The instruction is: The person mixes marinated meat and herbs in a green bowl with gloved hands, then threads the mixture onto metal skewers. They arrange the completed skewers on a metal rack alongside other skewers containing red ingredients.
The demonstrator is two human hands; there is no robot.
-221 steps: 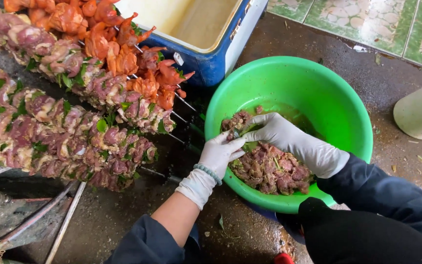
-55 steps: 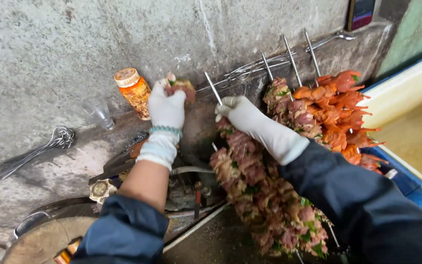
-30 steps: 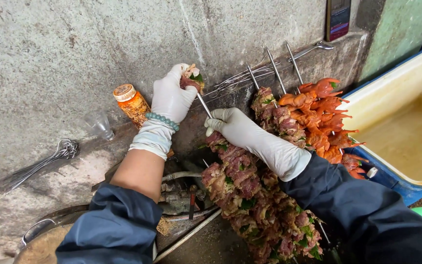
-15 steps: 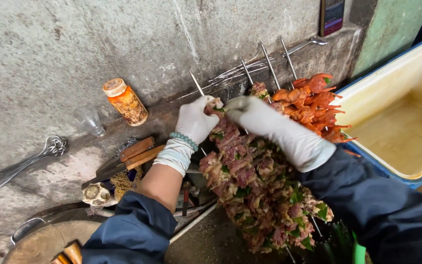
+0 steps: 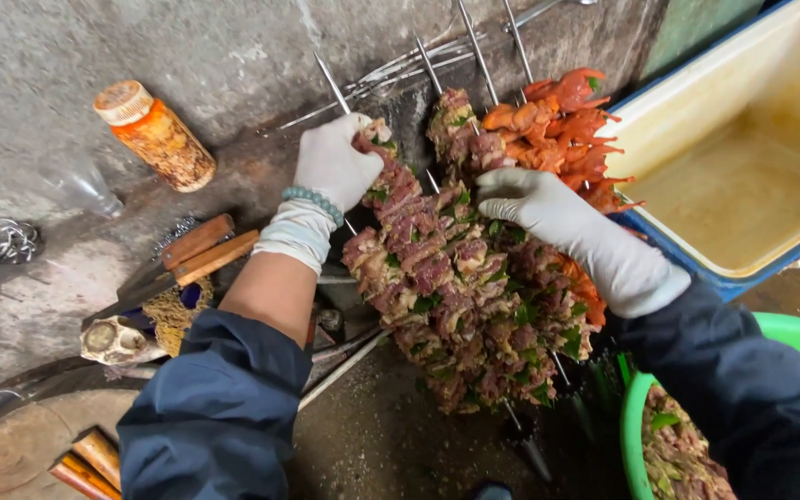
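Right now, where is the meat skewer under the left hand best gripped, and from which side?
Probably at its bare metal tip, coming from above by the wall. The skewer leans tip-up, its shaft below packed with slippery meat, and the left hand already presses the top piece. Only that upper end shows clean steel.

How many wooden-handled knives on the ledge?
2: the wooden-handled knives lie side by side on the ledge, left of the left hand, below the spice bottle. Others may be hidden.

A rough grey concrete ledge (image 5: 67, 278) carries an orange spice jar (image 5: 155, 136), a clear small glass (image 5: 81, 182) and wooden-handled knives (image 5: 198, 259).
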